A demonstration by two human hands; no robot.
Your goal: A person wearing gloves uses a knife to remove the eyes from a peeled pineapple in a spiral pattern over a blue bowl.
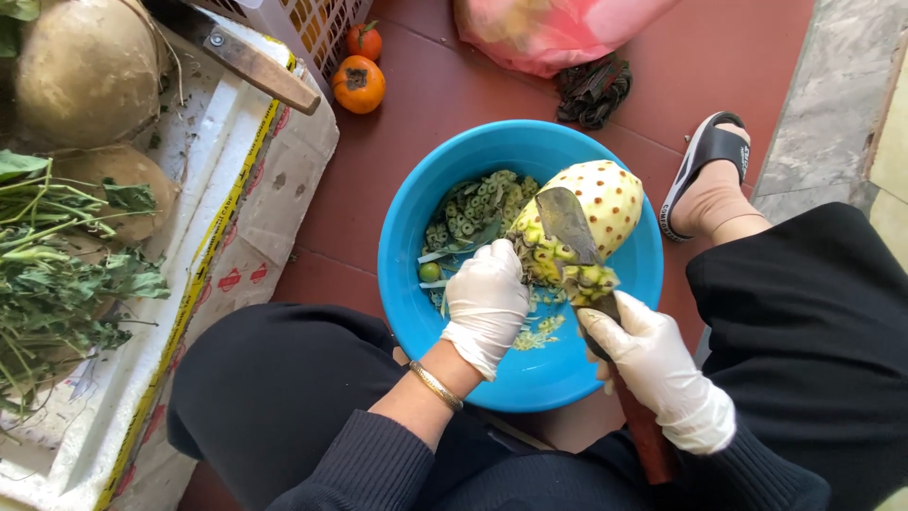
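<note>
Over the blue basin [407, 237], the left hand [485, 305] is gripping the pineapple [605, 201], fingers curled around its unpeeled end, while the right hand [662, 369], fingers wrapped on the knife [567, 227], is slicing; most skin is gone.

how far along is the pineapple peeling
Mostly done: the pineapple shows bare yellow flesh over its far end. In hand: the left hand steadies it over the blue basin while the right hand works the knife. Left: the green skin near the hands and the brown eyes.
</note>
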